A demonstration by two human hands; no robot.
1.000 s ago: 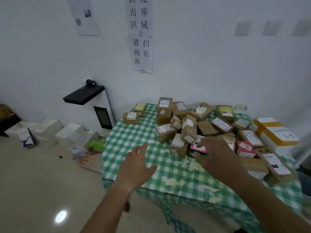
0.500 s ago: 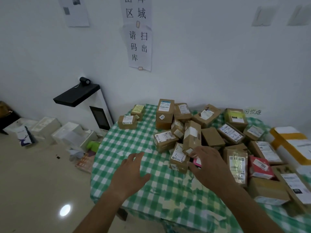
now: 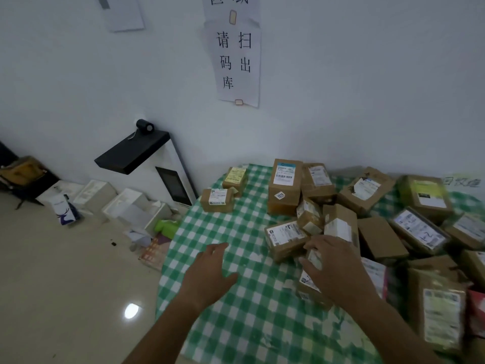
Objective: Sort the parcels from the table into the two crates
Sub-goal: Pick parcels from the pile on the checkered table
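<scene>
Several brown cardboard parcels with white labels are heaped on the green-checked table [image 3: 236, 324], mostly on its right half. My right hand [image 3: 333, 269] reaches into the near side of the heap. Its fingers and thumb curl round a small labelled brown parcel [image 3: 308, 281] standing at the heap's front. Just behind it lie a flat labelled parcel [image 3: 284, 239] and a taller parcel [image 3: 339, 227]. My left hand [image 3: 210, 274] hovers over the bare cloth to the left with fingers spread, holding nothing. No crate is in view.
Two small parcels [image 3: 217, 197] sit apart at the table's far left corner. A white kiosk with a black top [image 3: 147, 164] stands against the wall left of the table. White boxes [image 3: 126, 206] and litter lie on the floor beside it.
The view has moved closer to the table and tilted down. My right hand slid left from the pink parcel onto the small brown parcel and closed round it. My left hand stays spread over the cloth.
</scene>
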